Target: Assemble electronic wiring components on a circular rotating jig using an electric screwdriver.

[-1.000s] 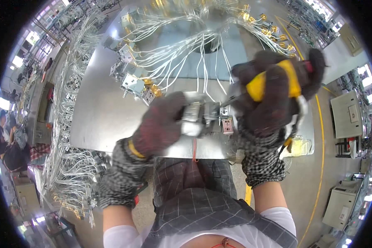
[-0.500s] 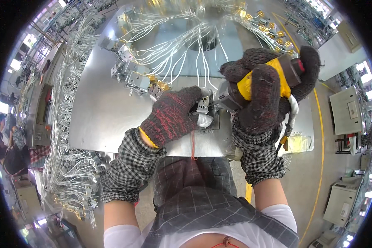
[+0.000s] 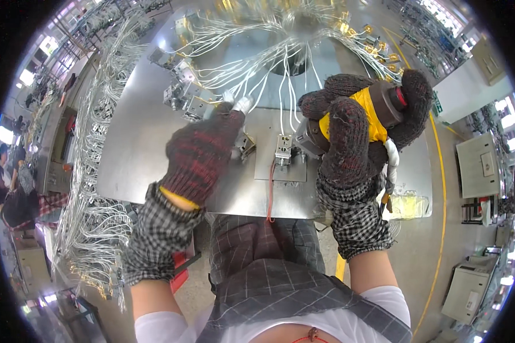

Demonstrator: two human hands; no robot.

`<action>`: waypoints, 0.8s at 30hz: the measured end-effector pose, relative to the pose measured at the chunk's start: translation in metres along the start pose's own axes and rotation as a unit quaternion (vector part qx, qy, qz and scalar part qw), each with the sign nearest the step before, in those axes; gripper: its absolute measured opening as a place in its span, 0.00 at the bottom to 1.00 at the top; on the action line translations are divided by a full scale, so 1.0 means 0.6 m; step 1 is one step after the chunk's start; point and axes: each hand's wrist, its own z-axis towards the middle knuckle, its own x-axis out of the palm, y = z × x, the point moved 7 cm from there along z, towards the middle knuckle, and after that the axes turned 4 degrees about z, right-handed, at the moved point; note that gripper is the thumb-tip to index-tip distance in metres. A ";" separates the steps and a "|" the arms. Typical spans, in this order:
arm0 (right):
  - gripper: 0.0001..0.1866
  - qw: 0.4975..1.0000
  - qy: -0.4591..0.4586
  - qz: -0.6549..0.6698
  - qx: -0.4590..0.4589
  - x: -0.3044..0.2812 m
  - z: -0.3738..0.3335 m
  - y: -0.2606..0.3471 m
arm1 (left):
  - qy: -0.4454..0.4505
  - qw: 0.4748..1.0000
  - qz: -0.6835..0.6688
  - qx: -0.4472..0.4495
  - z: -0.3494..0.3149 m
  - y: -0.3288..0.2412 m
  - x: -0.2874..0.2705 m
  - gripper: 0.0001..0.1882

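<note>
My right hand (image 3: 352, 134), in a dark knitted glove, is wrapped round a dark electric screwdriver (image 3: 372, 114) with a yellow band and a red end piece. The tool's nose points left toward a small silver metal block (image 3: 283, 150), which stands on a square plate (image 3: 267, 170) with white wires running up from it. My left hand (image 3: 200, 151), in a dark red-flecked glove with white-covered fingertips, reaches among the white wires (image 3: 229, 74) left of that block. Motion blurs its fingers, so their grip is unclear. Beside it sits another metal block (image 3: 245, 146), partly hidden by the glove.
A shiny metal worktable (image 3: 131, 154) carries further silver blocks (image 3: 177, 94) on the left and gold-coloured connectors (image 3: 383, 54) at the far right. Bundles of white wires (image 3: 91, 171) hang along the left. A pinkish cord (image 3: 270, 194) drops over the front edge.
My left hand has let go of the middle block and moved left and away toward the wires, uncovering block and plate. My right hand with the screwdriver has shifted slightly left.
</note>
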 end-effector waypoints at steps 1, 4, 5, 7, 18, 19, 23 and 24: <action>0.41 0.999 0.006 -0.021 -0.023 -0.002 -0.002 0.002 | 0.013 0.996 0.080 0.030 0.006 -0.002 0.010 0.32; 0.42 0.999 -0.024 0.007 -0.026 -0.012 -0.008 -0.013 | 0.023 0.997 0.070 0.038 0.012 0.012 0.009 0.28; 0.42 0.999 -0.023 0.008 -0.026 -0.011 -0.006 -0.013 | 0.009 0.998 0.028 0.053 0.014 0.013 0.002 0.28; 0.42 0.999 -0.032 0.023 -0.037 -0.014 -0.004 -0.011 | 0.033 0.992 -0.121 0.020 0.024 0.001 -0.025 0.29; 0.41 0.992 -0.122 0.017 -0.036 -0.046 0.039 0.054 | 0.022 0.885 -0.463 0.028 0.068 -0.082 0.024 0.38; 0.41 0.994 -0.100 0.024 -0.033 -0.046 0.034 0.043 | -0.024 0.900 -0.436 0.008 0.060 -0.069 0.015 0.39; 0.39 0.995 -0.098 0.017 0.000 -0.030 0.025 0.031 | 0.035 0.889 -0.456 -0.009 0.040 -0.049 0.049 0.35; 0.39 0.994 -0.111 0.002 0.012 -0.031 0.022 0.031 | 0.057 0.890 -0.452 -0.007 0.039 -0.059 0.052 0.35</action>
